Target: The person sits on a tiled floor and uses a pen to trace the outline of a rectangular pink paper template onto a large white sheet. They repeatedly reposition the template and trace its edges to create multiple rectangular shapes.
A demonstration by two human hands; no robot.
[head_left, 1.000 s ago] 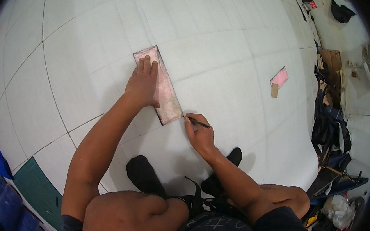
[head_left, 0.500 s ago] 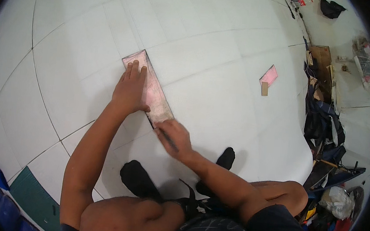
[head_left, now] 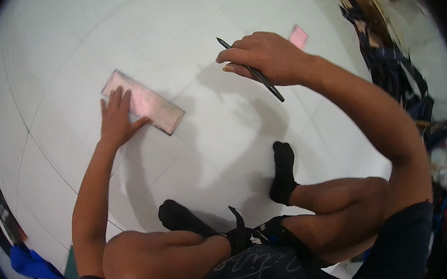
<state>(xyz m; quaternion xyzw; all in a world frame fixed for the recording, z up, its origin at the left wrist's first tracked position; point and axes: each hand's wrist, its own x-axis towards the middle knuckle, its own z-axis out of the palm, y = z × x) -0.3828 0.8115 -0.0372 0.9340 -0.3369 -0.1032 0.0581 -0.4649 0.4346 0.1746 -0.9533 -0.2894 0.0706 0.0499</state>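
A long rectangular pink piece (head_left: 154,106) with dark edges and a worn, greyish end lies on a large white sheet (head_left: 205,164). My left hand (head_left: 116,122) rests on its left part, fingers spread and pressing flat. Up to the right of it, my right hand (head_left: 268,55) is raised above the white surface, its fingers around a slim black pen (head_left: 265,83). The pen's pointed tip faces the upper left, clear of the sheet. Beyond my right hand shows a smaller pink piece (head_left: 298,37), partly hidden by that hand.
My black-socked feet (head_left: 283,171) stand on the white surface near me. Dark bags and cardboard (head_left: 370,9) pile up along the right edge. At the lower left lie a blue cloth or bag (head_left: 32,263) and a dark bag with a handle (head_left: 7,216).
My right hand has lifted off the pink piece's near end and moved up and right with the pen. My left hand stays flat on the piece. The whole view has shifted and turned.
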